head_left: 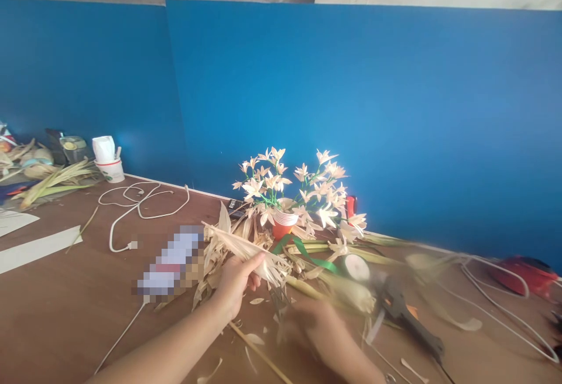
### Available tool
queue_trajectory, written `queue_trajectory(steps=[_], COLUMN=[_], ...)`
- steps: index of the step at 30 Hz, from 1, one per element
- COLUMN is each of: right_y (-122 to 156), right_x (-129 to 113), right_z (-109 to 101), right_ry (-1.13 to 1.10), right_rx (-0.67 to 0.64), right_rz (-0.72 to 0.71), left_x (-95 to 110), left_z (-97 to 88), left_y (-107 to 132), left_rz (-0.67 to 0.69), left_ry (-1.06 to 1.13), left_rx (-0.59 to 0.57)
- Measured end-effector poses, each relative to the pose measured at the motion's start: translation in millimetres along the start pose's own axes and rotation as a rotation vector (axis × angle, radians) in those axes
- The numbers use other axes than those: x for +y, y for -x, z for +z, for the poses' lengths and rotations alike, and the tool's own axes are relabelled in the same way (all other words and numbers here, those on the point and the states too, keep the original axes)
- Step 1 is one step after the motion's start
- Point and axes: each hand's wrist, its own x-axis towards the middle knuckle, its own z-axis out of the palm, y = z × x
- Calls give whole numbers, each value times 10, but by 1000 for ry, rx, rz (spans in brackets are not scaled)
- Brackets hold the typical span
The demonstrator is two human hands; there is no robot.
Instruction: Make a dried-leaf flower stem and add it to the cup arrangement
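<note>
Nearest stuff first: one pale husk piece [241, 246] is held by the left hand [237, 281], its grip pinched between thumb and fingers, with the husk slanting up to the left over the middle of the table [79, 319]. A bladed tool [279, 301] is grasped by the right hand [320, 328], right by the husk's lower end, though that whole grip is badly smeared by blur. Room is tightest on the right: one dark glue gun [399, 305] is parked near that hand, with white cords [528, 292] looped past it. Way more elbow room is found at the near left, where one pixelated rectangle [169, 264] is the main thing to be dodged. Paper strips [39, 249] are counted at two, both cut off by the view's left side. Past the hands, one white roll [356, 267] can be seen, then one orange-and-white pot [282, 229] with pale flowers [253, 188] around it, well over a dozen. One white cup [109, 170] is set by the table's far edge; its tiny print can't be read. That edge is closed off by two blue panels [364, 109].
</note>
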Motion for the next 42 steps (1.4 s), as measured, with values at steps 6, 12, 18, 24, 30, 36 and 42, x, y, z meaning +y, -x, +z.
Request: queue_trajectory(steps=[6, 12, 18, 24, 30, 36, 42], right_y=[49, 31, 40, 16, 17, 11, 24], right_x=[-135, -167, -176, -131, -128, -106, -154], right_z=[-34, -31, -26, -14, -27, -23, -31], right_ry=[-152, -137, -138, -121, -129, -138, -112], right_rx=[-155, -109, -131, -126, -153, -163, -167], right_rz=[55, 30, -2, 17, 10, 24, 6], left_x=[108, 157, 164, 164, 115, 98, 113], left_z=[-120, -119, -134, -151, -146, -151, -142], left_y=[-136, -114, -109, -102, -116, -129, -116], left_rz=[75, 87, 61, 31, 29, 32, 22], left_ry=[-105, -229, -314, -368, -380, -389, -396], left_rx=[38, 33, -27, -47, -184, -216, -217])
